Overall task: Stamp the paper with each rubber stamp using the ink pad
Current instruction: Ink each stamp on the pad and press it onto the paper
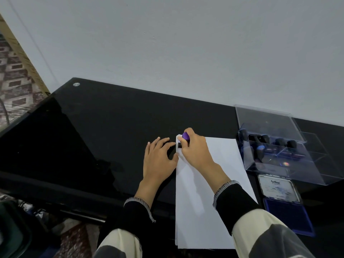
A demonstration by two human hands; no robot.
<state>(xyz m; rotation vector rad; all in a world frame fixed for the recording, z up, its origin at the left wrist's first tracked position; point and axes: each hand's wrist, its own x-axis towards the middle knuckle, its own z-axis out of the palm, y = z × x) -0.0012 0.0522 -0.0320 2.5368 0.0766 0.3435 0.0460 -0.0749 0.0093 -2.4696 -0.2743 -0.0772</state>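
Your right hand (195,151) grips the purple stamp (185,136) at the paper (214,183)'s far-left corner; your spread left hand (158,157) barely pins it, so it may slide and smear.

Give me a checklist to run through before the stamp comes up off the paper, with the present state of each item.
1. Stamp held firmly: ok. The right hand grips the purple-topped stamp.
2. Stamp on the sheet: ok. It sits at the far left corner of the paper.
3. Paper held down: ok. The left hand lies flat beside the sheet, its thumb at the paper's edge.
4. Print quality under the stamp: cannot tell, the hand hides it.
5. Ink pad ready for the next stamp: ok, lid open, blue pad exposed.
6. Other stamps within reach: ok, several stand in the clear box, lid open.
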